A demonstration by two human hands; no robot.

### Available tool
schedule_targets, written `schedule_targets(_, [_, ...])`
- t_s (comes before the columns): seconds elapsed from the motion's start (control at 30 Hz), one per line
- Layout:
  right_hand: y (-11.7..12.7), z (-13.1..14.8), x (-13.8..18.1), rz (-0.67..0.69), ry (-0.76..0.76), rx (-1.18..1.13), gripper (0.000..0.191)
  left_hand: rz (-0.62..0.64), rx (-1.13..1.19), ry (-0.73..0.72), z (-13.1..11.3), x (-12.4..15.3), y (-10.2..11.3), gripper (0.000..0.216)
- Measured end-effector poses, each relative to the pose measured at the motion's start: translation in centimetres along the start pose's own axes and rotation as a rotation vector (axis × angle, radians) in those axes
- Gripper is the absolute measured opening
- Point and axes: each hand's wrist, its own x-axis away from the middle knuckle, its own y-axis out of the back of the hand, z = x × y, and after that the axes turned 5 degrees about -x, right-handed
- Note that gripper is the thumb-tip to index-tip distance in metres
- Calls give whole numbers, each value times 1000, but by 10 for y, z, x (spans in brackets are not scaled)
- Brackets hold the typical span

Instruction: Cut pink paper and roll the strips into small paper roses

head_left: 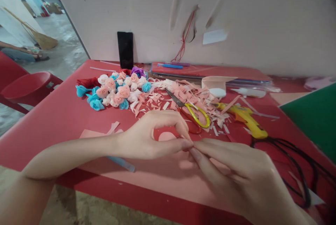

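Note:
My left hand (149, 135) reaches in from the left, its thumb and forefinger pinched. My right hand (241, 169) meets it there, thumb and finger closed at the same spot. Whatever lies between the fingertips is too small and hidden to name. Below both hands a pink paper sheet (154, 177) covers the front of the red table (31, 137). A rounded pink piece (167, 136) shows behind the left thumb. Just beyond the hands lie scissors (201, 120) with one yellow and one red handle, among pink and white paper scraps (154, 100).
Pink, blue, white, red and purple paper flowers (115, 91) are heaped at the back left, before an upright phone (125, 49). On the right lie a yellow glue gun (246, 118), black cables (294, 151) and a white bottle (253, 93). A green board (312, 120) edges the right.

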Motion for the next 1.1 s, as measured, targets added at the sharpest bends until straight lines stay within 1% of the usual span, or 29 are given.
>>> schedule_targets(0.13, [-1,-2,2,-6,-7,-29,24,-14,26,-30,3,1,-2,14])
schedule_targets(0.2, [-1,-1,1,1,-39,-56,27,-35,38,-50,4,1,-2,14])
schedule_targets(0.3, [1,2,0,53,-111,-119,28,-56,48,-76,4,2,-4,15])
schedule_targets(0.43, [2,4,-3,136,-208,-224,29,-56,81,-42,3,4,-5,15])
schedule_targets(0.63, [-1,6,-8,201,-310,-396,31,-48,141,23,4,5,-5,16])
schedule_targets(0.73, [-1,7,-11,237,-346,-420,32,-63,133,14,5,5,-6,17])
schedule_targets(0.87, [0,6,-9,215,-325,-353,29,-85,118,11,7,4,-6,19])
schedule_targets(1.0, [1,4,-5,220,-274,-341,23,-102,102,66,7,4,-6,20])
schedule_targets(1.1, [-4,2,-5,162,-261,-264,22,-97,108,95,7,5,-7,19])
